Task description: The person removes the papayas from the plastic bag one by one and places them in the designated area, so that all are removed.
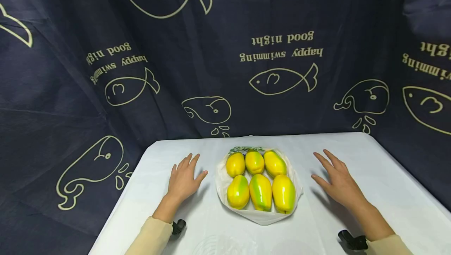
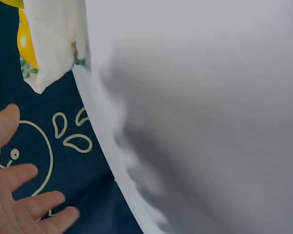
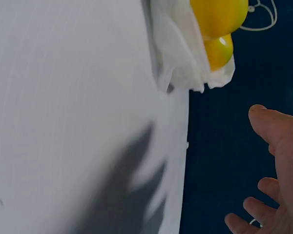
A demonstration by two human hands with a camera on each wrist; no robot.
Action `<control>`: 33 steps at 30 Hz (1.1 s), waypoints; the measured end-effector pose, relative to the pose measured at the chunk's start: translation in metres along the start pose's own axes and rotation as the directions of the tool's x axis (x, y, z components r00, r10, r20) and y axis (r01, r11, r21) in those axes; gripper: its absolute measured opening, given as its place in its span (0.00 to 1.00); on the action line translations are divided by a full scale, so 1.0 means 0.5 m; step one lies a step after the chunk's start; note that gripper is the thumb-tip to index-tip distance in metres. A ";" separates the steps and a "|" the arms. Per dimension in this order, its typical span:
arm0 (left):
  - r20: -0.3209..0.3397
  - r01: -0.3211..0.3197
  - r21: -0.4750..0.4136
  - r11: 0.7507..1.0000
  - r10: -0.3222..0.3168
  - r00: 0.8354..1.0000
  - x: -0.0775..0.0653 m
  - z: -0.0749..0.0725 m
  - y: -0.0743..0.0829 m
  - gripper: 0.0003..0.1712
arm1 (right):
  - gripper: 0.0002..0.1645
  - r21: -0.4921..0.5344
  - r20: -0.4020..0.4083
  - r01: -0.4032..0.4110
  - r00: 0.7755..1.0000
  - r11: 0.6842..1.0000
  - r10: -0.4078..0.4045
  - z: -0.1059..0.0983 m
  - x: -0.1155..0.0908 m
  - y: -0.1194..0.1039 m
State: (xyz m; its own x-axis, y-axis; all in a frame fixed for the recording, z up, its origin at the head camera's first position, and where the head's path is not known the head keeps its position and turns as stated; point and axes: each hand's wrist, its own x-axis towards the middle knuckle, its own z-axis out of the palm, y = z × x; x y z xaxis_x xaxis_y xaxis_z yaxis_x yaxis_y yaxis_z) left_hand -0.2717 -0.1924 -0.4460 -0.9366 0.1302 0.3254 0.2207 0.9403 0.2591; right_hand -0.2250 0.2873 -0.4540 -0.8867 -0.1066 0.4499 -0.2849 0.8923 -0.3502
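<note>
Both the left hand [image 1: 184, 182] and the right hand [image 1: 341, 184] are empty, their fingers spread and released above the white counter [image 1: 313, 227]. Between them, apart from either set of fingers, six yellow-green fruits lie in two rows on an open white bag [image 1: 262, 218]. The far row is about level with the fingertips; the near row begins around the thumbs. In the near row, the middle fruit [image 1: 260, 192] has its long axis running away from the person, much as the left fingers point; the right-hand fruit [image 1: 284, 194] leans slightly, far end toward the left fingers. The far-right fruit [image 1: 275, 163] tilts more that way, roughly matching the right fingers' slant.
</note>
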 end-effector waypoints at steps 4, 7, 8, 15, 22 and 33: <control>0.009 0.054 -0.086 0.995 -0.054 0.999 0.006 0.002 0.014 0.39 | 0.47 0.074 0.031 0.006 0.999 0.997 -0.009 -0.005 -0.005 -0.015; 0.036 0.104 -0.162 0.981 -0.100 0.994 0.009 0.003 0.025 0.37 | 0.48 0.149 0.063 0.011 0.998 0.989 -0.021 -0.008 -0.006 -0.026; 0.046 0.119 -0.194 0.974 -0.112 0.993 0.009 0.003 0.029 0.37 | 0.48 0.171 0.074 0.009 0.997 0.985 -0.022 -0.010 -0.006 -0.030; 0.070 0.148 -0.421 0.895 -0.131 0.989 0.017 0.014 0.052 0.34 | 0.49 0.301 0.134 -0.015 0.991 0.953 -0.027 -0.008 -0.008 -0.059; 0.137 0.201 -0.594 0.779 -0.149 0.979 0.027 0.040 0.068 0.32 | 0.49 0.378 0.202 -0.055 0.979 0.924 -0.024 0.007 -0.018 -0.084; 0.190 0.247 -0.741 0.624 -0.157 0.969 0.038 0.070 0.083 0.29 | 0.50 0.454 0.253 -0.078 0.966 0.887 -0.045 0.031 -0.027 -0.105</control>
State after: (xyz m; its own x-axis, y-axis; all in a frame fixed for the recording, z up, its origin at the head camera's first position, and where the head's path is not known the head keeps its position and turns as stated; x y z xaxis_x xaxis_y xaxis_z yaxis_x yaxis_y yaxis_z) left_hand -0.2898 -0.1401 -0.4610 -0.9941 0.0381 0.1018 0.1086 0.3860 0.9161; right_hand -0.2036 0.2350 -0.4542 -0.9363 -0.2539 0.2425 -0.3492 0.6009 -0.7190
